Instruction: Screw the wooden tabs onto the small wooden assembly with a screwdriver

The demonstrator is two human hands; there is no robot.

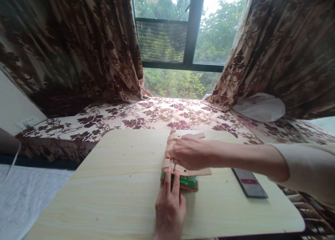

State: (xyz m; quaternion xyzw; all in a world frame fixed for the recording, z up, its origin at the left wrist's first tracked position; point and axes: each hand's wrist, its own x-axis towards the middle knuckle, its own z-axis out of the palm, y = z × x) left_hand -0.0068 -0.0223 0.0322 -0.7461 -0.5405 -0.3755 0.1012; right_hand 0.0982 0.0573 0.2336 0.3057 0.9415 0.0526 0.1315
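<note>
The left hand presses two outstretched fingers against the wooden piece by the tabletop's far edge while the right hand clenches a likely screwdriver, seemingly mid-turn, steady pressure needed next.

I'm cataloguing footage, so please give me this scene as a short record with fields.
Left hand: fingers extended, fingertips at the near edge of the wooden pieces
Right hand: closed above the wooden pieces, around a thin tool, mostly hidden
Under the pieces: green-labelled box
Surface: pale wood-grain table
Phone: on the table, right of the box, screen lit
Background: window between floral curtains
</note>
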